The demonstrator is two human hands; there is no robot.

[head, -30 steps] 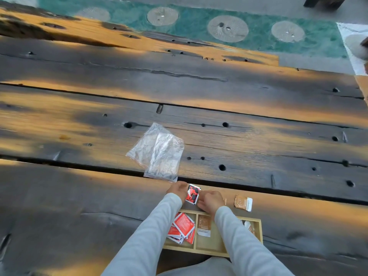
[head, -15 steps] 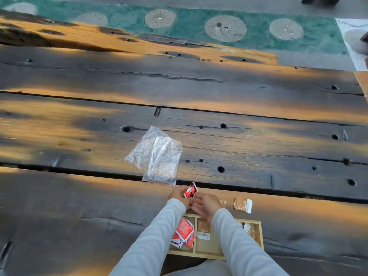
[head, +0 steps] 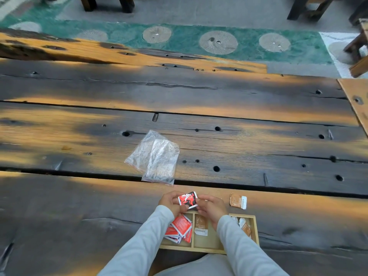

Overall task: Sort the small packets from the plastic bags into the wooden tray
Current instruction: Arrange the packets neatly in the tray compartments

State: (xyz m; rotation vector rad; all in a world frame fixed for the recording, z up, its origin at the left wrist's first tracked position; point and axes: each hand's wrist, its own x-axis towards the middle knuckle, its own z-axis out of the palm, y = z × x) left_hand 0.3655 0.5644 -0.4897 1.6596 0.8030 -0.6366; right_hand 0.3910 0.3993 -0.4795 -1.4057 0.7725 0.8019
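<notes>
A red, black and white packet is pinched from both sides by my left hand and my right hand, just above the far edge of the wooden tray. The tray has three compartments: several red packets on the left, a brown packet in the middle, brown packets on the right, partly hidden by my right sleeve. Another brown packet lies on the table beyond the tray. Two clear plastic bags, flat and overlapping, lie further out.
The table is made of dark, weathered planks with holes and gaps between them. Past its far edge are a green patterned floor and dark furniture legs. A second wooden surface adjoins at the right.
The red packet was edge-on half a second ago and now faces up flat between both hands. The hands stay at the tray's far edge; the camera has tilted up slightly.
</notes>
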